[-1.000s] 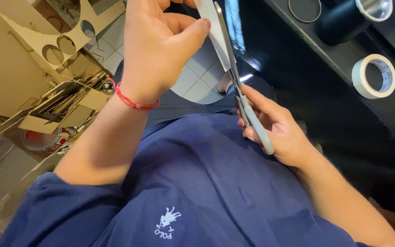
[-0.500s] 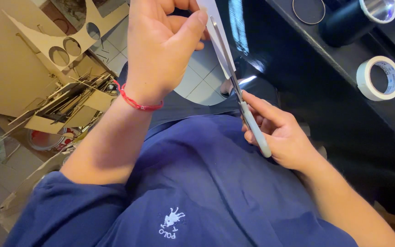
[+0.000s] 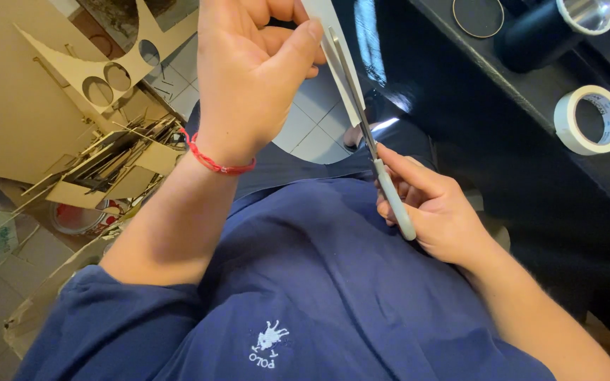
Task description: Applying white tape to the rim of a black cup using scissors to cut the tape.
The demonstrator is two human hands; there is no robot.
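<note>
My left hand [image 3: 248, 77] pinches the paper [image 3: 333, 42]; my right hand [image 3: 435, 212] fingers grip the scissors [image 3: 383, 176], blades on it.

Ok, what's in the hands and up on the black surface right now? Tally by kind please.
Scissors: 1, in the right hand
Card piece: 1, in the left hand
White tape roll: 1
Black cylinder: 1
Thin ring: 1
Total: 5
</note>
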